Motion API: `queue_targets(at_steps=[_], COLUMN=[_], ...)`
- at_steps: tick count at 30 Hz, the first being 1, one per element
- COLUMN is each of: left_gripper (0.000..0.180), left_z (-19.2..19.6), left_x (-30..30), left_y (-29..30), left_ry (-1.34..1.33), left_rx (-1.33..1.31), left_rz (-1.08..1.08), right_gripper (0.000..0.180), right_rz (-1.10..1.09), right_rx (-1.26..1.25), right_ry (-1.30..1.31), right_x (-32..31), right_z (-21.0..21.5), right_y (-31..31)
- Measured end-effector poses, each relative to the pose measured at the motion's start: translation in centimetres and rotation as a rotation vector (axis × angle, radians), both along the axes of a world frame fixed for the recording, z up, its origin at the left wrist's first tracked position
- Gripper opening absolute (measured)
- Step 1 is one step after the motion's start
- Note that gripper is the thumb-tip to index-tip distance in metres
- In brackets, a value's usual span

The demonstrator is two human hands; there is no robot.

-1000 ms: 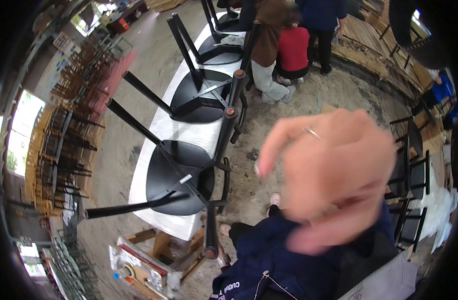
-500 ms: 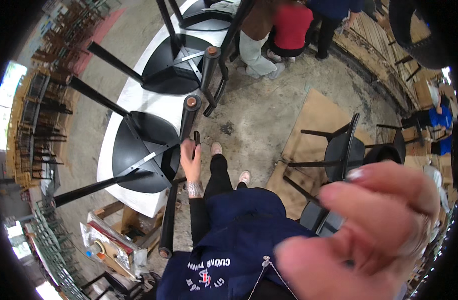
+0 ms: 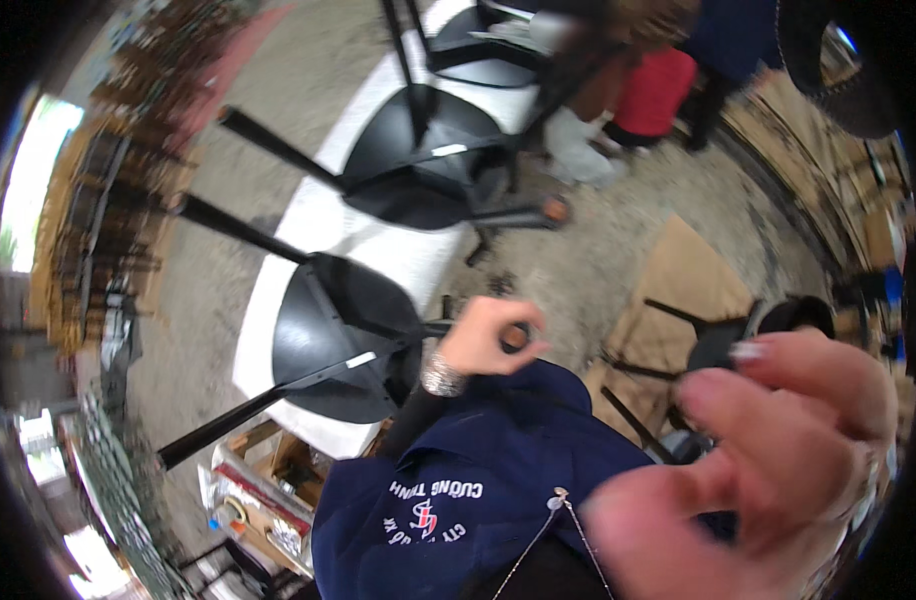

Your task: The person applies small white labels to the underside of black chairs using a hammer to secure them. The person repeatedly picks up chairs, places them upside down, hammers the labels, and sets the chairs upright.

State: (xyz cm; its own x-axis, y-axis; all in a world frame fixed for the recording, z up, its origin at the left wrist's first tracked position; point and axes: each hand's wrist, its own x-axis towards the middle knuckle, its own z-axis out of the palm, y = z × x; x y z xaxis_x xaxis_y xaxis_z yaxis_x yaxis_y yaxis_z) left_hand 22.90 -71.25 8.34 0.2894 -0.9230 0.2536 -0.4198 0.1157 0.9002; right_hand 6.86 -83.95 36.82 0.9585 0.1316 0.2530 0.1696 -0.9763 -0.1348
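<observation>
My left hand [image 3: 493, 335], with a silver cuff at the wrist, is wrapped round a black chair leg close to its brown end [image 3: 515, 337]. That leg belongs to an upside-down black chair [image 3: 343, 340], whose seat lies on a long white-covered surface [image 3: 263, 350]. Pale strips show on its underside. My right hand [image 3: 768, 450] looms large and blurred at the lower right, well apart from the chairs. Its fingers are curled and its thumb stands away from them; I see nothing held in the gap.
A second upturned chair [image 3: 423, 165] is beyond the first, its leg jutting right. A wooden crate [image 3: 278, 480] with tape stands lower left. On brown cardboard [image 3: 678, 265] at right are more black chairs [image 3: 718, 335]. People, one in red [image 3: 658, 95], are near the top.
My left hand has gone from beside the near chair's seat to the end of a leg, now gripped. The view has shifted, sliding the chairs right. My right hand stays raised.
</observation>
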Motion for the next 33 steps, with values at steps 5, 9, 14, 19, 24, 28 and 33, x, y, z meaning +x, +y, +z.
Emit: queue_targets(at_steps=[5,9,14,19,24,28,33], left_gripper=[0.017,0.021,0.029,0.044,0.035,0.050,0.037], left_z=[0.5,-0.5,-2.4,-0.4,0.3,-1.9,-6.6], left_x=[2.6,6.1,5.5,9.8,21.3,30.8,38.4], left_y=[0.3,1.5,-1.2,-0.9,8.5,20.7,21.1], left_ry=[0.011,-0.015,0.006,-0.264,-0.386,-0.029,0.426], left_rx=[-0.023,0.093,-0.147,-0.298,-0.212,-0.549,-0.625], left_rz=[-0.107,-0.153,-0.250,-0.155,1.431,1.991,1.567], right_gripper=[0.045,0.038,0.032,0.044,0.037,0.036,0.018], right_rz=[0.036,-0.158,-0.139,0.492,0.055,-0.095,-0.213], right_rx=[0.085,0.274,0.136,0.346,0.375,0.386,0.644], right_ry=[-0.051,-0.084,0.087,-0.479,-0.079,0.063,-0.300], right_x=[8.0,17.5,19.7,19.5,16.8,14.3,12.9], right_z=[0.1,-1.9,-0.3,-9.0,-12.5,-18.2,-22.3], right_y=[-1.6,4.6,2.3,-5.9,-8.1,-7.9,-7.2])
